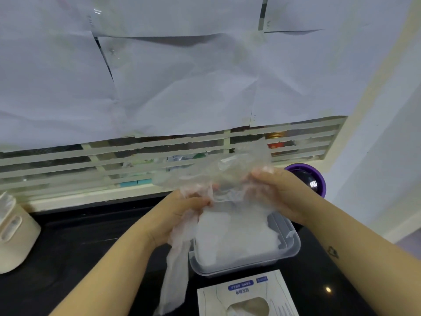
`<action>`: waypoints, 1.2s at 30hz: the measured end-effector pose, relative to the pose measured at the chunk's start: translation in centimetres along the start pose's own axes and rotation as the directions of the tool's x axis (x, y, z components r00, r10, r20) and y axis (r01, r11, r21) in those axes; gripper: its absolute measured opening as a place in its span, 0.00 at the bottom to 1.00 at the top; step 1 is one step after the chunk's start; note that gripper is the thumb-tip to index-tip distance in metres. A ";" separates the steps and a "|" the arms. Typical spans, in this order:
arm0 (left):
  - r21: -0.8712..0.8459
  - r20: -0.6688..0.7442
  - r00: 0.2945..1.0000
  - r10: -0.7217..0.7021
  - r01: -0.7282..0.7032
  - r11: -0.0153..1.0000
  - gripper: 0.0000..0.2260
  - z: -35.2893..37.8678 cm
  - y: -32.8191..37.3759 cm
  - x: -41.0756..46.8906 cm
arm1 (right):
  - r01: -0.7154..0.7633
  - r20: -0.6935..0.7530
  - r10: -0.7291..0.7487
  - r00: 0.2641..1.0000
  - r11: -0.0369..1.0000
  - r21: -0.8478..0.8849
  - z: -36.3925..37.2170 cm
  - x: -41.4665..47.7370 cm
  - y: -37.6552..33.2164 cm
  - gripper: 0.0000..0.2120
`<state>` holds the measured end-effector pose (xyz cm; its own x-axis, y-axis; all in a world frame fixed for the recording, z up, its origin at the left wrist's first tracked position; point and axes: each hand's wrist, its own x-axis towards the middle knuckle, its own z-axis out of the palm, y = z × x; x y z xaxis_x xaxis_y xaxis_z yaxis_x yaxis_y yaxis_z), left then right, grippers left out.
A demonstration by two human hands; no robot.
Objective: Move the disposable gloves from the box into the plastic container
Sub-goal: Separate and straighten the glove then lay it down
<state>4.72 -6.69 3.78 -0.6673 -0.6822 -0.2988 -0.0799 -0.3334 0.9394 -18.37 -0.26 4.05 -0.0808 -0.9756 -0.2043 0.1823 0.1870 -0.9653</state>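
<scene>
gloves [227, 173] of thin clear film sit bunched between two bare hands, held up above one clear plastic container [292, 241] on a black counter [79, 247]. the left hand [182, 215] has its fingers curled round the near end of the bunch, and a loose length of film trails down past the wrist towards the counter. the right hand [281, 192] pinches the far end, thumb on top and fingers tucked beneath. how many gloves make up the bunch cannot be told, the film being crumpled and see-through. inside the container lies one white pile [232, 238] of more gloves, filling most of it; that count cannot be told either. one box [247, 293], white with blue labels and an oval opening in its top, lies flat just in front of the container, cut off by the bottom edge of the view, with pale film showing in the opening. one cream vessel [13, 231] stands at the counter's left edge. one purple-rimmed object [306, 176] stands behind the right hand, near the wall. several overlapping sheets of white paper [182, 76] cover the upper window, with a slatted grille [91, 160] below them.
</scene>
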 end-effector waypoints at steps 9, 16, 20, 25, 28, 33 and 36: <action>0.182 -0.099 0.991 -0.085 0.102 0.978 0.15 -3.2 -2.0 -0.3 | 0.025 -0.382 -0.231 0.895 0.881 -0.473 0.0 1.5 2.4 0.13; 0.365 -0.538 0.842 0.041 0.189 0.912 0.15 -6.2 -3.8 -0.3 | -0.138 -0.354 -0.120 0.927 0.770 -0.623 -1.8 3.2 7.4 0.14; 0.738 -0.377 0.834 0.404 0.007 0.675 0.11 -3.1 -2.1 0.6 | -0.130 -0.270 -0.146 0.952 0.604 -0.787 -2.4 3.6 8.5 0.10; 0.995 0.101 0.984 0.147 -0.099 -0.023 0.16 1.5 -3.6 5.7 | -0.068 -0.091 -0.141 0.986 0.160 -0.985 -2.3 4.2 8.8 0.14; 0.974 0.086 0.993 -0.082 -0.101 -0.203 0.18 2.8 -5.6 8.2 | -0.096 -0.114 -0.119 0.986 0.146 -0.985 -2.4 4.0 8.4 0.15; 0.984 0.070 0.968 -0.242 -0.107 -0.144 0.21 3.4 -7.4 9.8 | 0.058 0.050 -0.439 0.897 0.005 -0.998 -2.2 2.9 7.9 0.25; 0.993 0.081 0.958 -0.275 -0.103 -0.063 0.21 3.3 -8.5 10.7 | 0.169 0.149 -0.240 0.959 0.065 -0.984 -0.6 3.0 8.1 0.19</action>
<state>-4.21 -8.98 -6.80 -0.6777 -0.5091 -0.5307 -0.6616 0.7371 0.1378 -17.72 -1.58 -4.50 0.0244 -0.9979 0.0601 -0.9656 -0.0391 -0.2571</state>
